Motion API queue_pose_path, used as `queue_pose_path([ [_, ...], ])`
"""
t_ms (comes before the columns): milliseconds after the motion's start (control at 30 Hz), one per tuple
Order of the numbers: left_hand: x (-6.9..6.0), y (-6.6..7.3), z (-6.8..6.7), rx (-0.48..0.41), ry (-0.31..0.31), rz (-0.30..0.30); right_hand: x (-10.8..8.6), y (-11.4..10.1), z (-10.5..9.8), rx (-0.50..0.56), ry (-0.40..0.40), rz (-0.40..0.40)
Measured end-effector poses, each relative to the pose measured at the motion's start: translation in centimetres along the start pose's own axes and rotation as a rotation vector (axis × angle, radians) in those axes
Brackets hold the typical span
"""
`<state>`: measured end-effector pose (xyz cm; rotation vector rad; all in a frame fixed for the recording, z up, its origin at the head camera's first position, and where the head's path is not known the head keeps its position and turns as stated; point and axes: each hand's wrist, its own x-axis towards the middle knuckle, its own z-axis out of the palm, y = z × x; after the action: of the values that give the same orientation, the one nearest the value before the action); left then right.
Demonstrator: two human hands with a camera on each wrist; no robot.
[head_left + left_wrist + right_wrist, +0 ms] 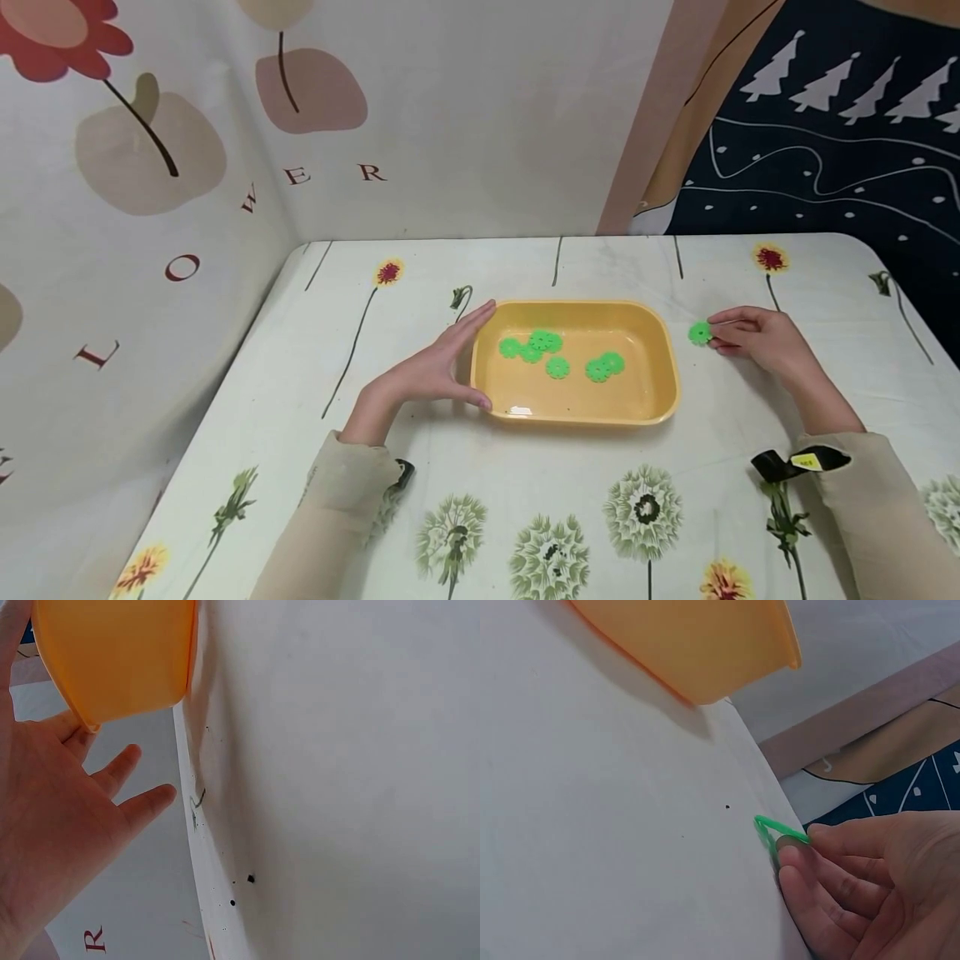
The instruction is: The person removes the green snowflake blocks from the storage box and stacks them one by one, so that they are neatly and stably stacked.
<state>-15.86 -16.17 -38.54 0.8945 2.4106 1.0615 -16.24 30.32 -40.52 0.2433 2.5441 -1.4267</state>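
A yellow-orange tray [637,398] holds several green notched discs [557,367], some overlapping. At the tray's left end, my left hand [431,367] spans the rim between thumb and fingers. The left wrist view has this hand [67,810] against the tray [127,660], its other fingers spread outside. To the tray's right, my right hand [765,337] pinches a green disc [701,333] by its edge, low over the table. In the right wrist view, the hand [877,885] holds green plastic [781,828] in a narrow V; whether one or two pieces, I cannot tell.
A white cloth with printed flowers covers the table [300,500]. Behind it hangs a pale printed curtain [480,125], with a dark tree-patterned cloth [825,158] at the back right. Black straps [802,461] show at the sleeves.
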Motion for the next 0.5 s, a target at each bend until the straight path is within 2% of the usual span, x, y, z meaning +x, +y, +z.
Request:
queue_pose_path([
  [500,-0.02,-0.09,0.06,0.014,-0.002,-0.006,-0.48,0.05,-0.88,0.009,0.011,0.016],
])
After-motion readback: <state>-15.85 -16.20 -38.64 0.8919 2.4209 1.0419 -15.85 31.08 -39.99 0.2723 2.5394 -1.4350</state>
